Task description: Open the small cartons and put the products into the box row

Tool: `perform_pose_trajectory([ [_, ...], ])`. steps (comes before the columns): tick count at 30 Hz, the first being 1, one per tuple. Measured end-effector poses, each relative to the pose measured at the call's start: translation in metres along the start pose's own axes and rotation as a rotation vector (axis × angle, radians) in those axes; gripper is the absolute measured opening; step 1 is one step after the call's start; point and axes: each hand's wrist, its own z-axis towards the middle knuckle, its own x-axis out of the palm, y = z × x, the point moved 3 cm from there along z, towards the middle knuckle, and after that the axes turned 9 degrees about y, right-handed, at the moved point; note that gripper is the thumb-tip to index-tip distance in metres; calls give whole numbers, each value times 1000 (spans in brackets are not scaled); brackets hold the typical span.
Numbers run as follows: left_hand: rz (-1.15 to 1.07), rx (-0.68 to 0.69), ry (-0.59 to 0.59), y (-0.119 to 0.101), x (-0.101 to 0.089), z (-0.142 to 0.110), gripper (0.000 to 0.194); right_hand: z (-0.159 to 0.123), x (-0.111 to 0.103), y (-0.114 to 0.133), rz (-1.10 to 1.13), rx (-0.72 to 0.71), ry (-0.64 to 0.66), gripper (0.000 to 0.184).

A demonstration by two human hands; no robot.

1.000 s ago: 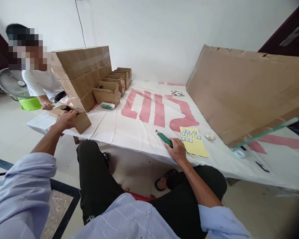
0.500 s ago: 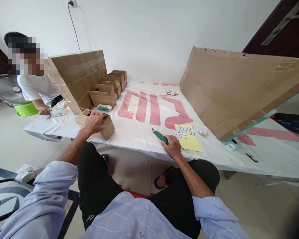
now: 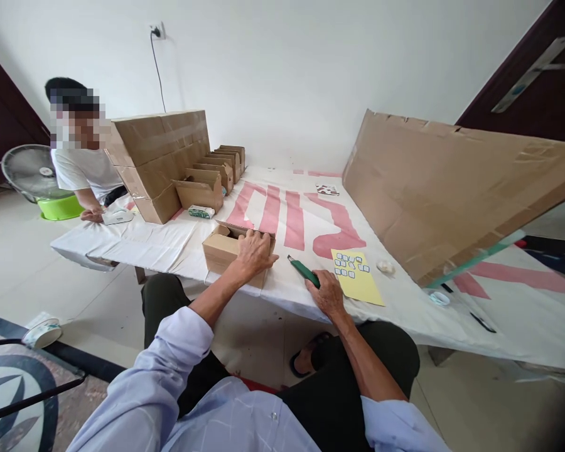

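My left hand (image 3: 254, 254) is closed over the near right part of a small open-topped cardboard box (image 3: 220, 251) at the table's front edge. Its fingers reach over the rim, and some fingertips are hidden inside. A green utility knife (image 3: 305, 272) is in my right hand (image 3: 328, 294), low over the tabletop, blade end pointing away and to the left. Just right of that hand lies a yellow sheet (image 3: 360, 290) with several small outlined stickers. Behind the cardboard box, a small green-and-white carton (image 3: 201, 212) lies on the cloth.
Large stacked cartons (image 3: 157, 166) and a row of open small boxes (image 3: 200, 191) stand at the left. A big cardboard sheet (image 3: 452, 188) leans at the right. A co-worker (image 3: 87, 172) sits beyond the cartons. Pink-marked white cloth (image 3: 277, 295) covers the table.
My left hand has brought the cardboard box to the right along the table's front edge, closer to the knife. The right hand still holds the knife in about the same place. The view has shifted slightly.
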Motion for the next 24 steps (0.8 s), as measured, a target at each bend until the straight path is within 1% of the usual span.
perform_pose_trajectory([
  [3,11,25,-12,7,-6,-6,38,1,1,-1,-4,5,10,27],
  [8,-23,83,2,15,-18,-16,23,2,5,-7,-21,-3,-6,29],
  [10,-46,112,-20,18,-21,-18,18,2,6,-9,-29,-1,-25,29],
  [12,-78,139,-70,26,-25,-21,14,3,5,-9,-33,0,-29,29],
  [14,-110,116,-144,43,-30,-23,12,3,3,-7,-32,-7,-19,29],
  [16,-133,33,-214,68,-35,-25,12,3,2,-6,-27,-12,-12,29],
  [18,-157,-70,-260,96,-39,-27,13,3,1,-7,-27,-8,-12,29],
  [21,-229,-188,-267,130,-37,-28,16,5,3,-11,-32,-5,-2,32],
  [24,-361,-216,-242,146,-28,-29,19,6,5,-15,-35,-13,0,37],
])
